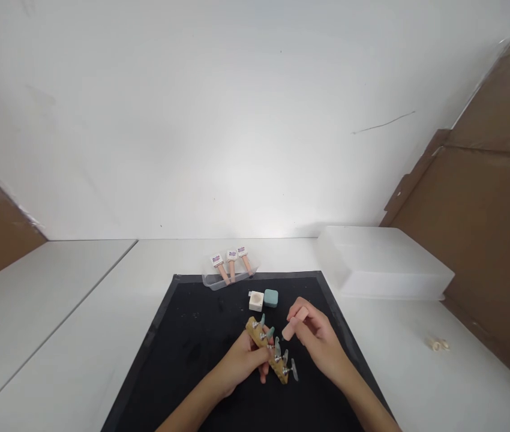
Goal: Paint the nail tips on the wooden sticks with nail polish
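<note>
A tan, rough-edged strip (277,366) slants across my left hand (248,358), which is closed round its middle. Several small metal clips stand on the strip, holding green and clear pieces. To the right, my right hand (315,336) pinches a flat pink stick (295,323) between thumb and fingers, apart from the strip. Just beyond the strip's upper end are a small white square case (256,300) and a teal rounded block (271,298), side by side on the black mat (183,336).
A clear shallow tray (216,284) at the mat's far edge has three pink sticks with white printed heads (232,255) leaning in it. A white box (394,264) stands at the back right. Small beige rings (437,345) lie right of the mat. Cardboard (484,240) borders the right side.
</note>
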`<state>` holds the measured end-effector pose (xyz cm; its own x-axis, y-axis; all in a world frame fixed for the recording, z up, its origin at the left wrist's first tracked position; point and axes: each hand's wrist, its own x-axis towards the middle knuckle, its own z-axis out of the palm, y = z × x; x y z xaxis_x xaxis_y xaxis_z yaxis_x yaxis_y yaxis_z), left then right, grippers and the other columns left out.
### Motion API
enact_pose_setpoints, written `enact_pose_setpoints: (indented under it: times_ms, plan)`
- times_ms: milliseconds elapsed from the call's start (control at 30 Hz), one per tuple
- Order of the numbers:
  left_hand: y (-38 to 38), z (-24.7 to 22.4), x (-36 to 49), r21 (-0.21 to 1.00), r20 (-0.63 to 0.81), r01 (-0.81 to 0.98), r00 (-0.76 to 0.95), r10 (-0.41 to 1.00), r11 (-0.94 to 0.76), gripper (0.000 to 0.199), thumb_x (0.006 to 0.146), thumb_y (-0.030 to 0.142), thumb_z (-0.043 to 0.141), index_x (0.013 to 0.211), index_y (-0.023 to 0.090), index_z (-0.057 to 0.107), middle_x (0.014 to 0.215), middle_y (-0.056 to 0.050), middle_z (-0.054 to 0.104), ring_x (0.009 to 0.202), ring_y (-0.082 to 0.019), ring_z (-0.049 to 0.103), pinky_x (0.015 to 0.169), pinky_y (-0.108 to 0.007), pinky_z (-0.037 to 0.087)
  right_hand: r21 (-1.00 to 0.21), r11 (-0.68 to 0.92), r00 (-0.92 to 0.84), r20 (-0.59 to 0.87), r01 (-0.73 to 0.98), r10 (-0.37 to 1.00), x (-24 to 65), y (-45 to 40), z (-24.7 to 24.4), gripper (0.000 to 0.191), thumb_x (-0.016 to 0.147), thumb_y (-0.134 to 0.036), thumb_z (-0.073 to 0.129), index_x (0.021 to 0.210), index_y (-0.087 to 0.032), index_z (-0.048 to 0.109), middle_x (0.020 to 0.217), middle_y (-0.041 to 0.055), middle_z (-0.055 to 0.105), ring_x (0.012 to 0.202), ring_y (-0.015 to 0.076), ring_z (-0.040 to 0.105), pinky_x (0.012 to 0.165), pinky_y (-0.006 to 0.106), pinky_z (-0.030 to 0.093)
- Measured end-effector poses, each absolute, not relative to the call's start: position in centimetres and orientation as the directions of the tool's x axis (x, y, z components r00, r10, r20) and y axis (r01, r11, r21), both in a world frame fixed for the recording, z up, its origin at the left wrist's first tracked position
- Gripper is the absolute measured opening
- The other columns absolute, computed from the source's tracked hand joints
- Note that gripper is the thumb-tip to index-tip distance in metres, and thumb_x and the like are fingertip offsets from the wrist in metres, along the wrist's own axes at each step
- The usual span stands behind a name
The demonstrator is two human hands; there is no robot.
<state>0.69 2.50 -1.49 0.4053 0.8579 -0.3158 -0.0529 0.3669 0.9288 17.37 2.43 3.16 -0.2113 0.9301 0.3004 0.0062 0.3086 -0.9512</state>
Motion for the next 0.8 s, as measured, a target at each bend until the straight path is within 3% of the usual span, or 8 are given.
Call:
enact_pose_setpoints:
  times_ms: [300,700,800]
  plan:
    - [2.48,-1.28,0.92,0.933,-0.302,-0.051,0.425,0.853,0.355,0.024,0.061,0.021,0.062,0.076,0.018,0.044,0.05,0.009,0.049,0.041,-0.007,0.045,0.039,-0.02,0.041,-0.918,0.346,-0.373,0.258,0.193,0.891,17.06,2.34,3.63,0.025,0.086,-0.01,0.046,0.064,-0.019,0.045,0.075,-0.0008,0.05,0.064,0.0127,0.051,0.054,0.022,0.037]
    - [2.47,-1.08,0.87,0.93,-0.304,-0.059,0.435,0.848,0.364,0.026,0.062,0.024,0.066,0.075,0.018,0.043,0.049,0.009,0.048,0.041,-0.007,0.045,0.039,-0.019,0.041,-0.868,0.4,-0.251,0.334,0.293,0.909,17.16,2.45,3.41,0.018,0.089,-0.016,0.045,0.073,-0.02,0.049,0.073,-0.002,0.045,0.058,0.0123,0.042,0.052,0.023,0.033]
    - [2.49,-1.05,0.81,0.928,-0.306,-0.063,0.429,0.85,0.366,0.028,0.062,0.024,0.067,0.076,0.019,0.044,0.051,0.009,0.049,0.041,-0.007,0.045,0.039,-0.019,0.041,-0.887,0.394,-0.216,0.347,0.239,0.913,17.19,2.49,3.36,0.018,0.09,-0.017,0.044,0.072,-0.02,0.048,0.072,-0.0018,0.046,0.058,0.0126,0.043,0.053,0.024,0.034]
